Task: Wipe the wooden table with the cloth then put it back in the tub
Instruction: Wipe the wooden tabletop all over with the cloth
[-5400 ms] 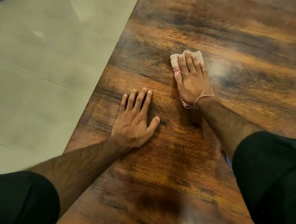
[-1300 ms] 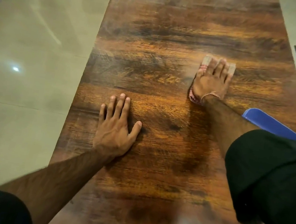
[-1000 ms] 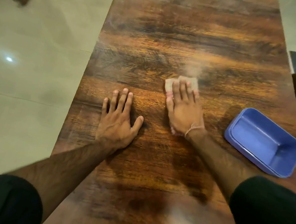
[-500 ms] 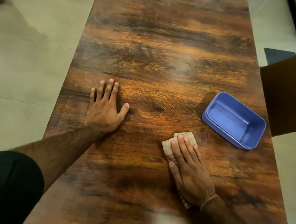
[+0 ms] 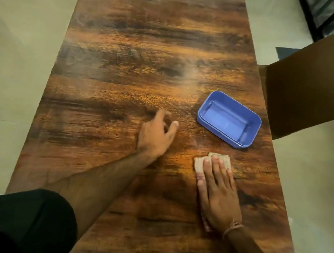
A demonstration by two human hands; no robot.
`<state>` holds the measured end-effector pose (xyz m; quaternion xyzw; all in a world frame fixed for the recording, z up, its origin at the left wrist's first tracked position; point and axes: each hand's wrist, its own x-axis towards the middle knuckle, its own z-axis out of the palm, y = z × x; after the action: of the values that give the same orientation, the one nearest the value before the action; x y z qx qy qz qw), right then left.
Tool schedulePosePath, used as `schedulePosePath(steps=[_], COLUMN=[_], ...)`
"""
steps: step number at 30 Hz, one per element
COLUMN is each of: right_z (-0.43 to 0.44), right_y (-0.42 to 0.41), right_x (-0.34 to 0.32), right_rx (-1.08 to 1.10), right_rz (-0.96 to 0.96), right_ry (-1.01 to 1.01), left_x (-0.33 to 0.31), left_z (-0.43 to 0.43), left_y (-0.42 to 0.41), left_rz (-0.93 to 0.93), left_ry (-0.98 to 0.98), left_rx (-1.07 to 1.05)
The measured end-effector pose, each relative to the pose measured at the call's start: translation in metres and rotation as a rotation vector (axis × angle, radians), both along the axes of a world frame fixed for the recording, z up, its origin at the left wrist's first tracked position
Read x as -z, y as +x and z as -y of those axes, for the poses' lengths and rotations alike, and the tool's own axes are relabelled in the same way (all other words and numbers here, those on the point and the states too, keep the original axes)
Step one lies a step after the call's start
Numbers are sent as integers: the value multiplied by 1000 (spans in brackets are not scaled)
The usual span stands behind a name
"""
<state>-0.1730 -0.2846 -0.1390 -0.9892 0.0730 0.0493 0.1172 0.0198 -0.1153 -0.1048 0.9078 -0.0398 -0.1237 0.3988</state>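
Right hand (image 5: 219,197) pressed flat on cloth (image 5: 198,163) near right edge of counter (image 5: 131,36), left hand (image 5: 156,135) blurred, loosely curled, held nothing, tub (image 5: 226,119) sat just beyond cloth

The left hand (image 5: 157,134) is no longer lying flat on the brown wooden table (image 5: 128,57); it is sliding right, blurred, toward the blue rectangular plastic tub (image 5: 214,130). The right hand (image 5: 219,197) is bringing the folded beige cloth (image 5: 200,162) back, just before the tub.
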Motion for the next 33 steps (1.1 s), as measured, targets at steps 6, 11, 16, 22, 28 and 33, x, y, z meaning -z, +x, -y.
schedulePosePath(steps=[6, 11, 16, 22, 28, 33], right_z=[10, 48, 31, 15, 51, 107], right_y=[-6, 16, 83, 109, 56, 97], right_x=[4, 1, 2, 1, 5, 1], right_rx=[-77, -304, -263, -375, -720, -574], right_rz=[-11, -24, 11, -4, 21, 13], right_ry=[14, -3, -32, 22, 58, -3], left_x=[-22, -21, -12, -16, -11, -3], left_z=[107, 106, 56, 6, 5, 28], left_y=[5, 23, 41, 35, 6, -24], left_rz=[-423, -402, -333, -303, -306, -227], left_ry=[-378, -383, -357, -438, -599, -576], left_rx=[-134, -313, -570, -915, -1153, -1260])
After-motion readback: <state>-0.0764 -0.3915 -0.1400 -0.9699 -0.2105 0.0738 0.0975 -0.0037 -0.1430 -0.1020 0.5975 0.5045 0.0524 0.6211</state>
